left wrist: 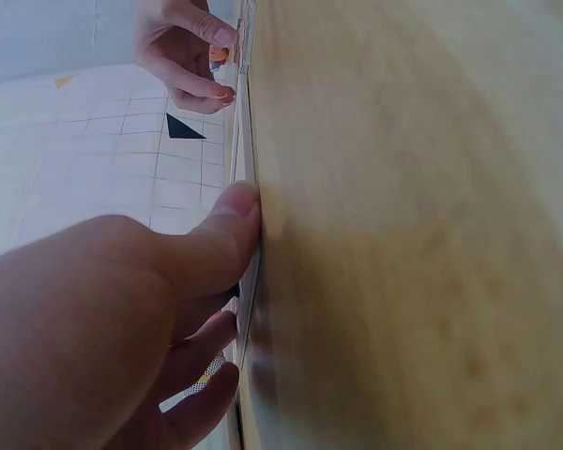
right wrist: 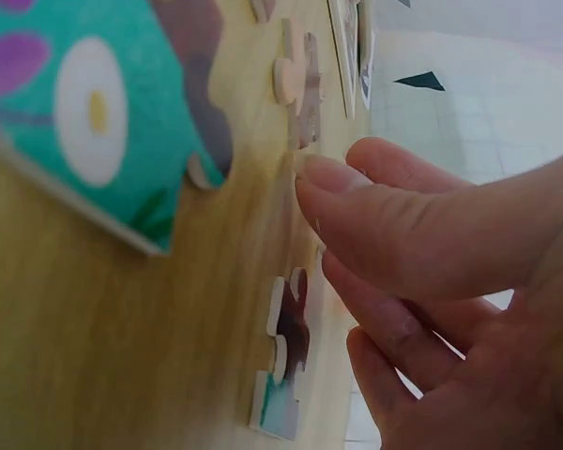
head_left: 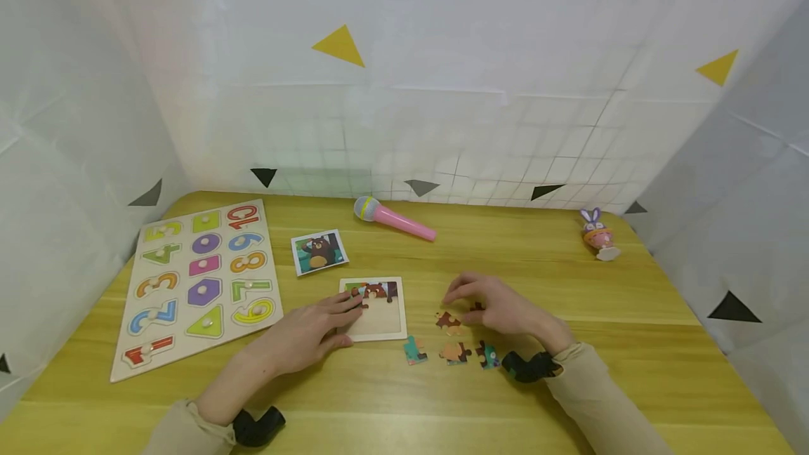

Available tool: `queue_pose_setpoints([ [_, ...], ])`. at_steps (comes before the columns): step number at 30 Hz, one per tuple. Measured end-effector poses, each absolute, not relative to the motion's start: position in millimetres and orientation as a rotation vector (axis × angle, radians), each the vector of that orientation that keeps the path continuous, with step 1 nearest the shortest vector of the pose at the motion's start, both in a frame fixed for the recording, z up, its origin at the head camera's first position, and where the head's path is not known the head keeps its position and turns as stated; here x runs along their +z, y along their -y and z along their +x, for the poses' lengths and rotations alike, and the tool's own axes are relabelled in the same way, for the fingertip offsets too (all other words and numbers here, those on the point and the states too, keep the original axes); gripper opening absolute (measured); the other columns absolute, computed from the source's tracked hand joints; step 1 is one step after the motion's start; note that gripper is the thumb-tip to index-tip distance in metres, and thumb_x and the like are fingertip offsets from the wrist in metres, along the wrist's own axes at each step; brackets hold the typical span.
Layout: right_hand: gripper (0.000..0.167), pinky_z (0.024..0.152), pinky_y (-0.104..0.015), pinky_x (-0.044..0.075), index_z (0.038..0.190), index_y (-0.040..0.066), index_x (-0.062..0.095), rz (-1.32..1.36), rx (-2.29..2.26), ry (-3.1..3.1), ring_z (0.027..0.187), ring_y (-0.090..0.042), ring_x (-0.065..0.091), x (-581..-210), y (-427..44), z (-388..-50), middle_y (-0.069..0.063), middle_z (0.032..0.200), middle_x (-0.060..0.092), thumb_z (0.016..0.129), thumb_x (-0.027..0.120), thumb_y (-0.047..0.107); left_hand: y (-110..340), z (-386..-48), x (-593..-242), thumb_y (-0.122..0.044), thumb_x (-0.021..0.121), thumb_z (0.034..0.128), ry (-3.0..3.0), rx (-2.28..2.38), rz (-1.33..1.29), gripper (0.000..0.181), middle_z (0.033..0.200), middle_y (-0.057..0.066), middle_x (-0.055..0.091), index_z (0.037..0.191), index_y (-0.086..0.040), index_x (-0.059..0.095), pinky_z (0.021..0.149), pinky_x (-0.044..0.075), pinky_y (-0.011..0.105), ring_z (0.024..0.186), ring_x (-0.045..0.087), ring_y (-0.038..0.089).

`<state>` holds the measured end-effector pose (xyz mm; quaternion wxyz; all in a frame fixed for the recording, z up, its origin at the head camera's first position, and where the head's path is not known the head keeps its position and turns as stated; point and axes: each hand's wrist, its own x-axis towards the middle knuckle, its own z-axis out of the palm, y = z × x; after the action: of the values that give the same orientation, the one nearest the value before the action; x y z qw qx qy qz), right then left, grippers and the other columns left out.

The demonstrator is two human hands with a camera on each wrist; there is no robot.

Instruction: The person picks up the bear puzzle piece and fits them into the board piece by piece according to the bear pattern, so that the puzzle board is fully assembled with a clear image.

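Yellowish wood tabletop (head_left: 392, 409) bears puzzle pieces (head_left: 452, 352) before white, triangle-patterned sheeting (head_left: 455, 5).

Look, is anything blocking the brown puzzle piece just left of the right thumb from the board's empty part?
Nothing visible: only tabletop lies between the brown piece and the board. The teal piece sits off that path, and the left hand is at the board's left side.

- Puzzle tray (head_left: 405, 309): pale, light-rimmed, flat, just below frame centre; bear-head pieces (head_left: 377, 291) along top, bare wood beneath.
- Loose, lower row, right of tray: 3 pieces; teal (head_left: 413, 349), tan-brown (head_left: 454, 353), teal-and-brown (head_left: 488, 355).
- Above these: 2 brown pieces (head_left: 447, 320), rightmost partly hidden.
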<state>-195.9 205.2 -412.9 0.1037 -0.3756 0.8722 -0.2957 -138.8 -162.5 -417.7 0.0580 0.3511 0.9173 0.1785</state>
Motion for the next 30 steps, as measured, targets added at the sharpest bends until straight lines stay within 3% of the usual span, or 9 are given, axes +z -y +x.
queue_pose_setpoints([
  [9, 0.033, 0.077, -0.032, 0.047, 0.120, 0.016, 0.073, -1.087, -0.915, -2.488, 0.099, -0.021, 0.052, -414.3, -204.6, -195.6, 0.000, 0.120, 0.058, 0.091, 0.069, 0.000, 162.9, -138.7, -419.8, -0.030, 0.058, 0.1016, -2.785, 0.576, 1.055, 0.051, 0.158, 0.006, 0.040, 0.148, -0.011, 0.050, 0.107, 0.045, 0.049, 0.145, 0.038, 0.030],
  [30, 0.021, 0.089, -0.035, 0.047, 0.104, 0.021, 0.073, -1.011, -0.893, -2.552, 0.102, -0.017, 0.053, -419.9, -201.2, -196.1, 0.006, 0.113, 0.058, 0.086, 0.078, 0.011, 163.2, -137.8, -419.4, -0.033, 0.057, 0.1023, -2.783, 0.549, 1.037, 0.051, 0.159, 0.003, 0.039, 0.149, -0.014, 0.049, 0.108, 0.045, 0.047, 0.146, 0.037, 0.028],
])
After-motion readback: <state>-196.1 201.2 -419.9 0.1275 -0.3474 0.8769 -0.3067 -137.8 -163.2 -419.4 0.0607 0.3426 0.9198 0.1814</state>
